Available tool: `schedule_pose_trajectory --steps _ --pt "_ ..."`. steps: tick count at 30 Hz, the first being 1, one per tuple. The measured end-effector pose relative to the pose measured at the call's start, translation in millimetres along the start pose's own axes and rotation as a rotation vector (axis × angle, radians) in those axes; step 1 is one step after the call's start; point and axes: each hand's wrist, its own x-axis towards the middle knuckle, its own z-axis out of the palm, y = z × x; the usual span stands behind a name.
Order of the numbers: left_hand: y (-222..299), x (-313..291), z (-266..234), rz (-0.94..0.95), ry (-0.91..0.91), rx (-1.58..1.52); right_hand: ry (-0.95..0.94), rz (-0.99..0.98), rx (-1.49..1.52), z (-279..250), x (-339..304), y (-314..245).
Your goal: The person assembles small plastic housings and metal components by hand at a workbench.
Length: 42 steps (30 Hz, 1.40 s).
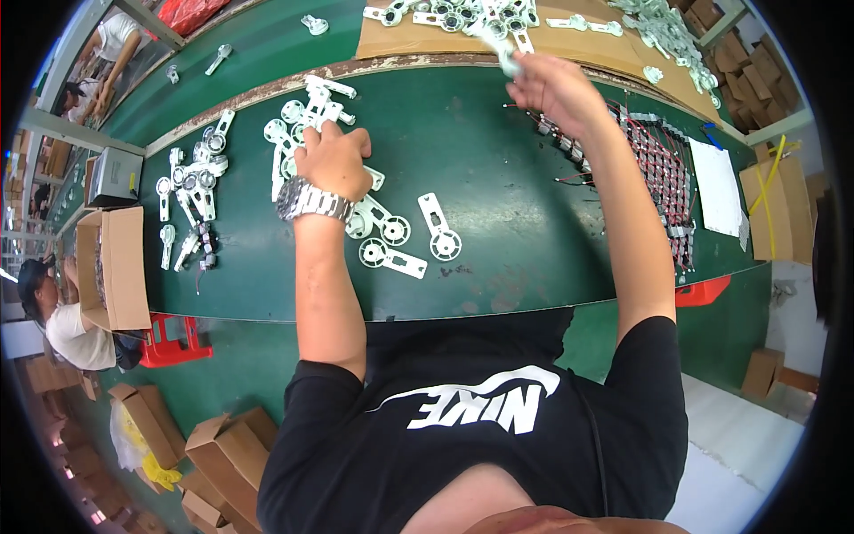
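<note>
My left hand [334, 165] rests on a loose pile of white plastic housings [283, 133], its bent fingers spread over them. Each housing has a round ring end and a flat slotted arm. Closer to me, two single housings [442, 240] lie apart from the pile. At the table's far edge, my right hand [559, 93] pinches a white plastic housing [509, 60], smeared by motion. Beyond it a heap of similar housings [458, 16] lies on a cardboard sheet [405, 43]. What lies under my left palm is hidden.
Housings with dark centres [191, 178] lie at left, beside small dark motors [206, 245]. Rows of wired motors [658, 165] cover the right side, next to a white paper sheet [714, 185]. An open carton [124, 267] stands at the left edge, with a co-worker [67, 320] beyond.
</note>
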Motion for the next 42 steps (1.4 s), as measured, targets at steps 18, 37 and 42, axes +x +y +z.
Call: schedule_pose_trajectory --steps 18,37,42 --pt "44 35 49 0.082 0.084 -0.928 0.263 -0.416 -1.637 -26 -60 41" --pt "54 35 47 -0.180 -0.238 -1.619 0.010 -0.706 -1.135 18 -51 58" --pt "51 33 46 -0.186 -0.387 -1.863 -0.024 -0.455 -0.605 24 -54 72"
